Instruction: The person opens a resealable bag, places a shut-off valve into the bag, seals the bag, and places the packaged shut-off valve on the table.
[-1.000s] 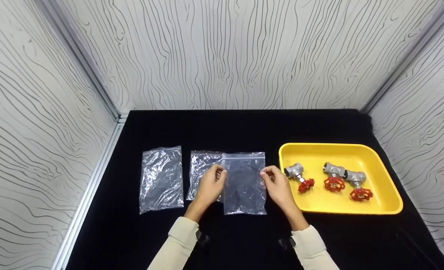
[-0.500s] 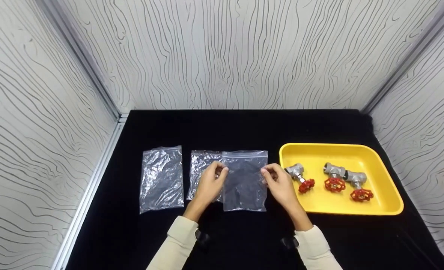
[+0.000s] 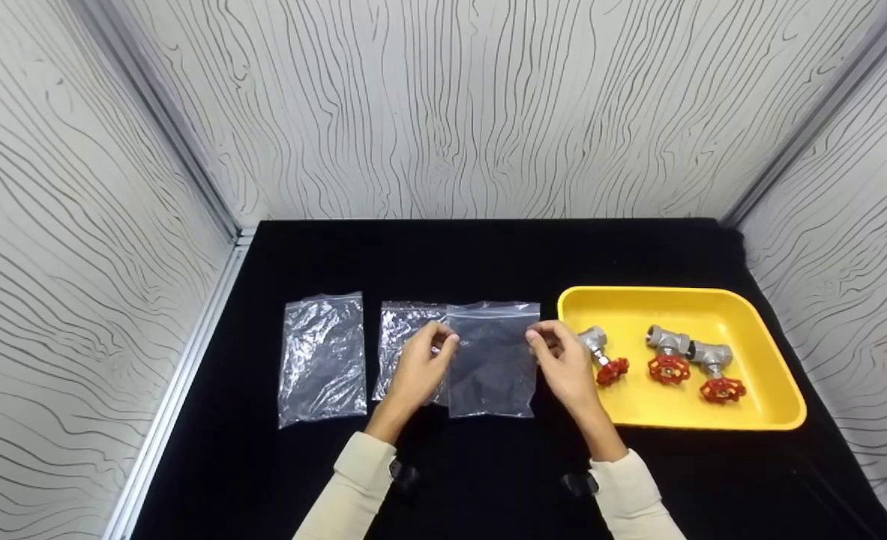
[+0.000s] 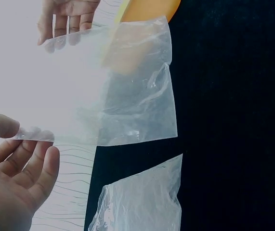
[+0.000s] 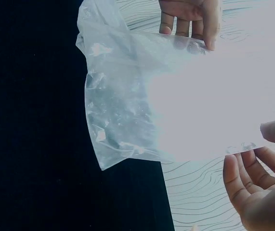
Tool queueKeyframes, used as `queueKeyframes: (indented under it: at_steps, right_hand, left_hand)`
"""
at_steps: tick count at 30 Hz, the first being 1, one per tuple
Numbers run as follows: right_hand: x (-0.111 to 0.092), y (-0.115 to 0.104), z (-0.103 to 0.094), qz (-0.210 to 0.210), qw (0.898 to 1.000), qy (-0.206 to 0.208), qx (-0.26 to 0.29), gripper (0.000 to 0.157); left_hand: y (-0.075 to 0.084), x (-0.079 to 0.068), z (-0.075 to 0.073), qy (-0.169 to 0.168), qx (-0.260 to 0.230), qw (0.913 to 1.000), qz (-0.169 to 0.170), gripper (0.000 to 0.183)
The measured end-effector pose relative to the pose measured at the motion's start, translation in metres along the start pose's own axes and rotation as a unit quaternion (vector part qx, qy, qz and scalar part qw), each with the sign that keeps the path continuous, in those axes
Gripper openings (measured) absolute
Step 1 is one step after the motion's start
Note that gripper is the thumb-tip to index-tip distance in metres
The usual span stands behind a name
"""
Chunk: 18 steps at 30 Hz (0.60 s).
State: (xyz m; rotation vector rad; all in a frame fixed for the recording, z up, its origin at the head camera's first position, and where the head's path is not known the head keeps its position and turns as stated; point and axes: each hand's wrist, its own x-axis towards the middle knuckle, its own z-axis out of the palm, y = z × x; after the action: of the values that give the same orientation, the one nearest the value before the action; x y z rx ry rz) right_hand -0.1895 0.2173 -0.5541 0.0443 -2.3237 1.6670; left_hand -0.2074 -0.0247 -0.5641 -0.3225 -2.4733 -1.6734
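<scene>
A clear zip-top plastic bag [image 3: 492,367] is stretched flat between both hands, its zip strip toward the back. My left hand [image 3: 418,365] pinches its left edge between thumb and fingers. The opposite edge is pinched the same way by my right hand [image 3: 564,366]. In the left wrist view the bag [image 4: 132,96] hangs raised over the black cloth, and the thumb and fingertips of the left hand [image 4: 24,168] meet at its border. From the right wrist the right hand [image 5: 262,178] grips the lower border of the bag [image 5: 120,106]; glare whitens much of it.
A second clear bag [image 3: 409,322] lies partly behind the held one and the left hand. Further left is another bag [image 3: 323,360]. On the right, a yellow tray [image 3: 690,412] holds three metal valves with red handwheels, one of them the middle valve [image 3: 668,356]. Patterned panels [image 3: 443,112] surround the black table.
The held bag has shifted slightly right and its lower edge has risen a little. My right hand has moved slightly right, while the left hand has barely moved. Both keep their pinch.
</scene>
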Motion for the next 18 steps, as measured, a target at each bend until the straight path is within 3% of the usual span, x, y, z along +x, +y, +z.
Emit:
queueKeyframes:
  at_steps: [4,10,18]
  right_hand:
    - [-0.0017,-0.0004,0.0007,-0.018,0.999,0.001,0.032,0.011]
    - [-0.0035,-0.0013,0.0006,-0.043,0.998,0.002,0.038,0.007]
    - [-0.0045,-0.0052,0.0016,-0.037,0.997,0.015,0.059,0.007]
  left_hand:
    - [0.0012,0.0003,-0.0009,0.002,-0.002,1.0000,0.006,0.007]
    - [0.0020,0.0027,-0.0020,0.004,0.004,0.9999,0.013,0.006]
    - [0.0042,0.0038,-0.0017,0.019,0.021,0.9993,0.024,0.008]
